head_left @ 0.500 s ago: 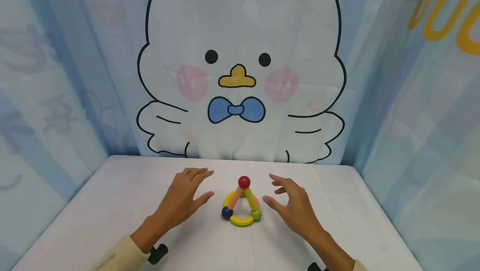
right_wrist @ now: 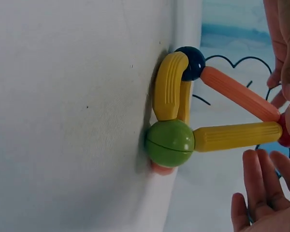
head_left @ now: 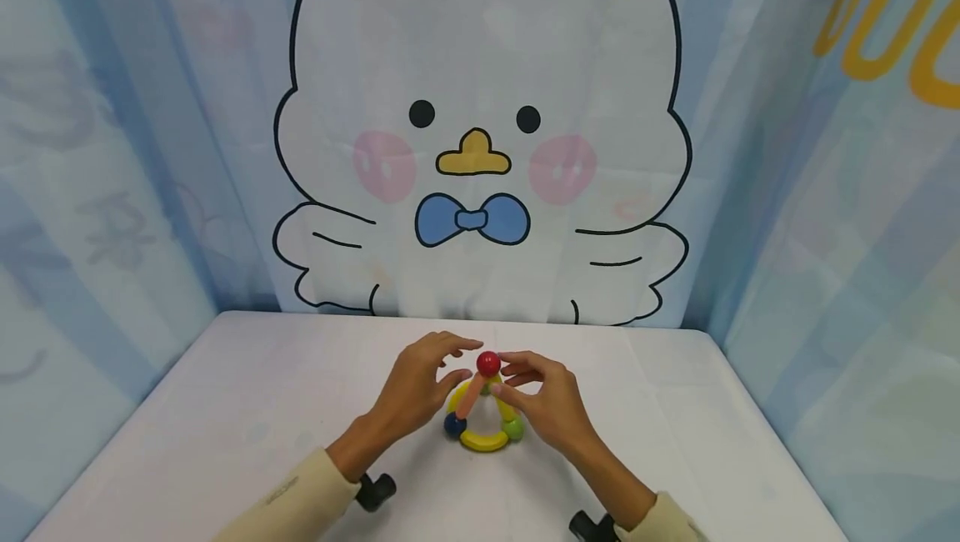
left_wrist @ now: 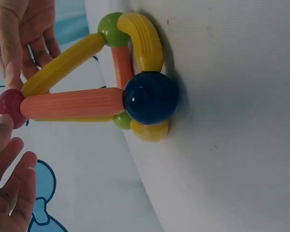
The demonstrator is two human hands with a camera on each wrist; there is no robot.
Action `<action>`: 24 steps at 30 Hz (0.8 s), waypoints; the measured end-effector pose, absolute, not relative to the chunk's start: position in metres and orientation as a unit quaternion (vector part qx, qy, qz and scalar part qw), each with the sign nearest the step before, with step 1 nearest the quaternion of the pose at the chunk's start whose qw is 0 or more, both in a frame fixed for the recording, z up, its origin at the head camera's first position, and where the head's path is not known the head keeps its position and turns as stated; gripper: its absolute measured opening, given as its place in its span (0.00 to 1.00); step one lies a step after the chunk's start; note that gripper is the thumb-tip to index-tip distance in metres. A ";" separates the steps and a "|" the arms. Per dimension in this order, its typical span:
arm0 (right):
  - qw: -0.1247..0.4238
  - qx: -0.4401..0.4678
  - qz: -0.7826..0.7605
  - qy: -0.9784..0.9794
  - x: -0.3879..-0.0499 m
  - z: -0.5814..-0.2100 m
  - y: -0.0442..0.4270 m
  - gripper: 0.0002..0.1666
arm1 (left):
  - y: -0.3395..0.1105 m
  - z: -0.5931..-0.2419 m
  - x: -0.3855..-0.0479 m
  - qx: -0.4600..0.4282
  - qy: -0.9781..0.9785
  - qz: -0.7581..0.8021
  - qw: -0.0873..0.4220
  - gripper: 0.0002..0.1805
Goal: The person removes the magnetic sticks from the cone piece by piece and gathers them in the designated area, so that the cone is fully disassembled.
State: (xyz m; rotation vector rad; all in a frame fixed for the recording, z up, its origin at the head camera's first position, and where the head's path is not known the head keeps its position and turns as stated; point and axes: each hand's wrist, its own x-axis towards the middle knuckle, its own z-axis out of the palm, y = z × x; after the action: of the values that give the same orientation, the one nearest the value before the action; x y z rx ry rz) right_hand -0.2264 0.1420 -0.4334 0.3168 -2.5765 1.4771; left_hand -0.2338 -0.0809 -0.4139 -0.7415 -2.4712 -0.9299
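A pyramid-like frame of coloured rods and balls stands on the white table, with a red ball [head_left: 488, 363] at its peak. Blue [head_left: 454, 424] and green [head_left: 513, 429] balls sit at its base, joined by a curved yellow rod [head_left: 483, 442]. My left hand [head_left: 416, 379] is at the left of the red ball, fingers extended; its thumb overlaps that ball [left_wrist: 10, 107] in the left wrist view. From the right, my right hand [head_left: 557, 409] reaches the peak, its thumb over the ball's edge in the right wrist view, other fingers spread. Firm contact cannot be told.
A curtain with a cartoon bird [head_left: 476, 275] hangs behind the table's back edge, and blue-white curtains stand at both sides. Dark devices [head_left: 376, 492] are on both wrists. The table surface [head_left: 225, 409] spreads around the frame.
Both hands have moved inward, from either side of the frame to the red ball at its peak. The frame stands in the same place.
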 end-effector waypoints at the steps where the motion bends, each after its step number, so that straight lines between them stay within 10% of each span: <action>1: 0.074 0.107 0.497 -0.858 -0.228 -0.434 0.141 0.25 | -0.078 -0.414 -0.235 -0.271 -0.883 -0.329 0.198 0.27; 24: 0.077 0.118 0.492 -0.859 -0.247 -0.434 0.122 0.19 | -0.072 -0.410 -0.255 -0.358 -0.882 -0.168 0.256 0.23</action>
State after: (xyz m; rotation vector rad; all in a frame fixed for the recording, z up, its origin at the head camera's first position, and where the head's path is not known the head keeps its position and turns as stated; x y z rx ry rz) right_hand -0.2465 0.1220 -0.4343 0.3548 -2.5743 1.4726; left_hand -0.2548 -0.0723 -0.4099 -0.9721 -2.3938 -0.4557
